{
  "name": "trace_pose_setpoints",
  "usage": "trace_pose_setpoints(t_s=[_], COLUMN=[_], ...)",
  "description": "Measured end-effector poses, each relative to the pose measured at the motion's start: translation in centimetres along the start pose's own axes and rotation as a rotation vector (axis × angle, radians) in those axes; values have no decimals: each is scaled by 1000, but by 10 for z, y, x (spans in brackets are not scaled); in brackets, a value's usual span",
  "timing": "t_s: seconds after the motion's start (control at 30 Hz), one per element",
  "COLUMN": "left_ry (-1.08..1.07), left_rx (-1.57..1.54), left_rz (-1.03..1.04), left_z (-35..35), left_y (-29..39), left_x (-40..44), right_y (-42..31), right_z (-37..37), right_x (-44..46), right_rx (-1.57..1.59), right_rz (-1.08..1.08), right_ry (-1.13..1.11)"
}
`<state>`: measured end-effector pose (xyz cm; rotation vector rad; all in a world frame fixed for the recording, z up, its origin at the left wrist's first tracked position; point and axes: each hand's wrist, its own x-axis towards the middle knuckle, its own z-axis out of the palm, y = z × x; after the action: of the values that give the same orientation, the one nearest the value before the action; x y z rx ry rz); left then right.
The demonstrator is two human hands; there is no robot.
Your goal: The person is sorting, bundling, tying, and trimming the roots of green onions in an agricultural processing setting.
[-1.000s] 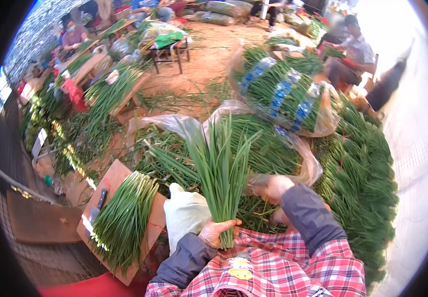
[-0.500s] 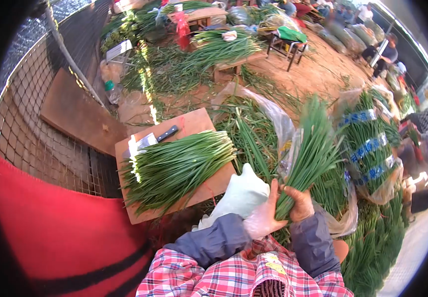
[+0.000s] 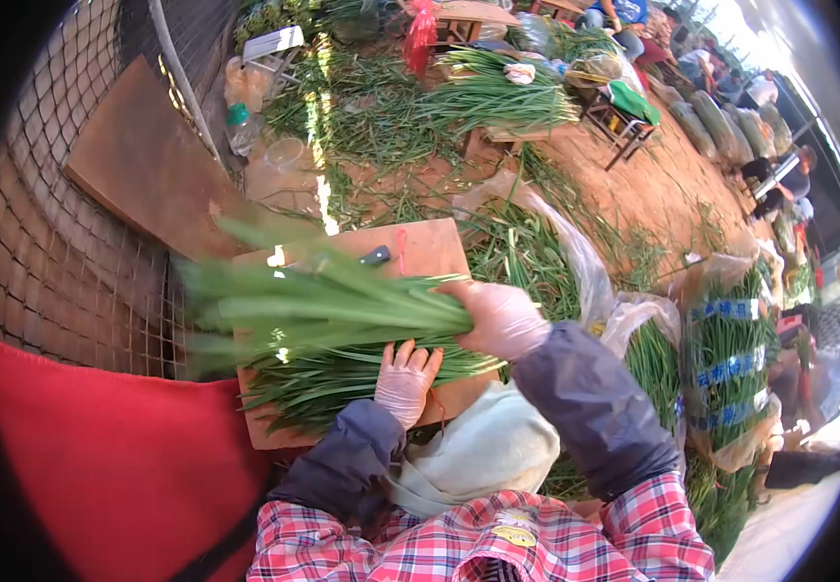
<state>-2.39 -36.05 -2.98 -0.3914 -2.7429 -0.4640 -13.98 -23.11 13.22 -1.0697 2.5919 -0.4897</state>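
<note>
My right hand (image 3: 502,320), in a thin clear glove, grips the cut end of a bunch of long green leaves (image 3: 332,306). The bunch is blurred by motion and points left above a wooden board (image 3: 429,242). Beneath it lies a pile of similar leaves (image 3: 332,378) on the board. My left hand (image 3: 406,381), also gloved, rests on that pile with its fingers spread. The handle of a knife (image 3: 375,256) shows at the board's upper part; its blade is mostly hidden by the bunch. A pale cloth (image 3: 483,451) covers my lap.
Red cloth (image 3: 119,466) lies at the lower left, beside wire mesh (image 3: 41,281) and a brown panel (image 3: 153,165). A plastic-wrapped bundle of greens (image 3: 727,359) stands at the right. Another pile (image 3: 507,92) lies on a low table ahead. People sit in the background.
The bunch has moved left from near my lap to over the board, now in my right hand alone. My left hand has let go of it and moved onto the pile. The view has shifted left.
</note>
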Motion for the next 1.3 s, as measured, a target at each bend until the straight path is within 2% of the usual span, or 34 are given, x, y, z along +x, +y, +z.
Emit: trace_pose_setpoints(t_s=[0.03,0.1,0.13,0.4,0.5,0.57,0.6,0.7,0.73,0.77,0.83,0.9,0.93,0.97,1.03,1.1,1.17,1.23,1.3], left_ry=[-16,-122,-53,6,30,-106,-170,-300,-293,-286,-276,-292,-299,-308,-306,-314,-306,-299,-280], left_rx=[-37,-146,-121,-178,-89,-83,-80,-46,-48,-42,-33,-27,-21,-17,-13,-10,-7,-6,-13], left_rz=[-58,-157,-98,-50,-38,-138,-189,-230,-217,-220,-204,-206,-207,-209,-204,-217,-208,-205,-198], left_z=[-2,0,-2,-51,-52,-32,-23,-14,-15,-14,-12,-15,-16,-16,-17,-18,-16,-13,-11], left_y=[3,4,2,35,32,19,15,10,10,10,10,12,13,14,14,11,9,9,9], left_x=[0,0,-1,-2,31,45,49,50,50,49,49,51,52,54,55,55,53,53,54], right_y=[4,49,57,57,68,72,61,74,78,101,127,160,163,149,156,142,138,167,158], right_z=[15,76,88,117,136,134,105,76,55,57,51,69,78,78,139,140,108,106,86], right_x=[13,18,15,20,23,20,14,8,3,-2,-14,-17,-20,-16,3,3,-13,-35,-66], right_rx=[-141,-308,-342,-384,-334,-299,-244,226,375,368,903,1044,1182,1152,939,1179,1355,1178,973], right_rz=[32,-99,-105,-82,-84,-80,-43,-96,-78,-42,140,228,289,352,291,271,336,332,379], right_ry=[-108,14,25,198,273,294,99,113,198,369,572,672,617,521,315,462,617,648,444])
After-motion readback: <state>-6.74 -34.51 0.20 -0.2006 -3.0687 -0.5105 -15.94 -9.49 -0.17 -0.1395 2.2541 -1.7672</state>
